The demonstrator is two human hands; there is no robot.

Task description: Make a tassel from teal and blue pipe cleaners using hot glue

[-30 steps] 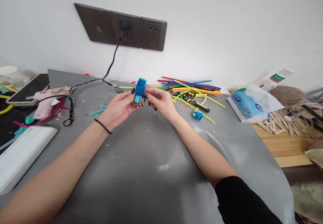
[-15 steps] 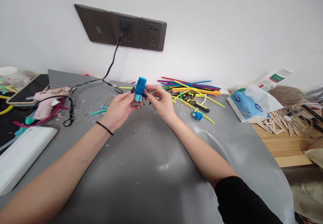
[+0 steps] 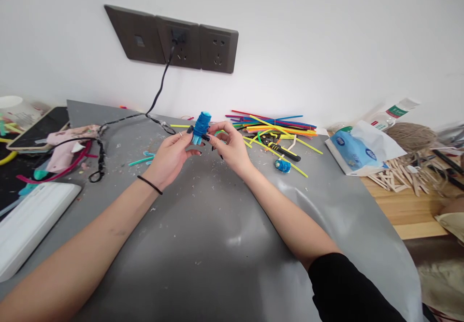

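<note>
A blue bundle of pipe cleaners (image 3: 202, 124), wound round its upper part with lighter blue ends below, is held up above the grey mat and leans a little to the right. My left hand (image 3: 174, 153) pinches it from the left between thumb and fingers. From the right, my right hand (image 3: 232, 147) has its thumb and fingertips closed at the bundle's lower edge. A second, shorter blue wound piece (image 3: 282, 166) lies on the mat to the right, beside yellow pipe cleaners (image 3: 294, 166).
Pliers with black-and-yellow handles (image 3: 284, 151) lie by a pile of coloured pipe cleaners (image 3: 279, 124). At left are a pink glue gun (image 3: 60, 150), its black cord and a white box (image 3: 34, 225). A tissue pack (image 3: 353, 150) and wooden sticks (image 3: 402, 177) are at right.
The blue bundle has tipped slightly to the right at its top. My right hand's fingers have spread a little and shifted slightly; the left keeps its hold.
</note>
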